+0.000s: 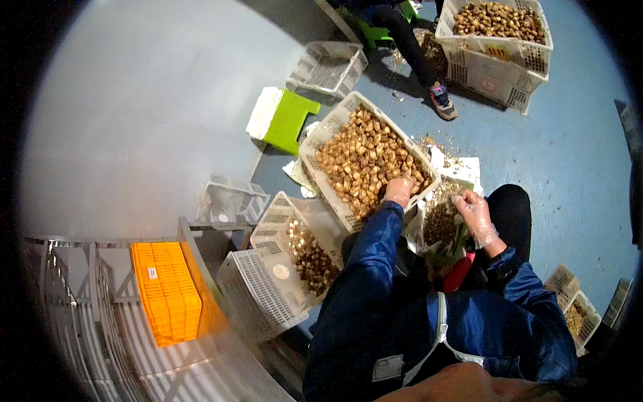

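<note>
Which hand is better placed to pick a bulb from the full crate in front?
Left, most likely: the left hand is over the white crate, at the brown bulbs, while the right hand is outside it, by the bag of scraps.

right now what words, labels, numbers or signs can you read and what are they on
None can be read clearly.
Orange crate: white label, too small.
Upper crate at top right: red-and-yellow label, too blurred.
Lower crate at top right: round mark, too blurred.
Pale crate left of the person: round mark, too faint.
</note>
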Tool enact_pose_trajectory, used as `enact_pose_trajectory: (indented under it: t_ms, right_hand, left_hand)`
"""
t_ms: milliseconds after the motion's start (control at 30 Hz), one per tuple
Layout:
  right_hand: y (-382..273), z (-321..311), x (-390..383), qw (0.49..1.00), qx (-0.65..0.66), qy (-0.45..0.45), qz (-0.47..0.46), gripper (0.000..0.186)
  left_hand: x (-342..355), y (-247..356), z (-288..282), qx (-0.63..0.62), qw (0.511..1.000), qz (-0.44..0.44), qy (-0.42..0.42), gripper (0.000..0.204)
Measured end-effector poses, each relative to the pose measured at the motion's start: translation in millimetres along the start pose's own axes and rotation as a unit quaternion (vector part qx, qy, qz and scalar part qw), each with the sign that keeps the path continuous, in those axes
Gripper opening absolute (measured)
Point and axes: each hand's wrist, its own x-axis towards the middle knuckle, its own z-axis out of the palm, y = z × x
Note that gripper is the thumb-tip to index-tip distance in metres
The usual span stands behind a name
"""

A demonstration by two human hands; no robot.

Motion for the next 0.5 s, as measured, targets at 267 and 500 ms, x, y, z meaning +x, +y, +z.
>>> enact_pose_trajectory:
  t_ms: [267, 500]
  right_hand:
    - [8, -7, -1, 1.0, 0.005, -0.018, 0.011, 0.026]
    - [13, 11, -5, 0.991, 0.094, -0.087, 0.031, 0.023]
  left_hand:
    - [-42, 31, -155, -0.751, 0.611, -0.25, -0.023, 0.043]
    - [-116, 53, -135, -0.908, 0.369, -0.194, 0.026, 0.045]
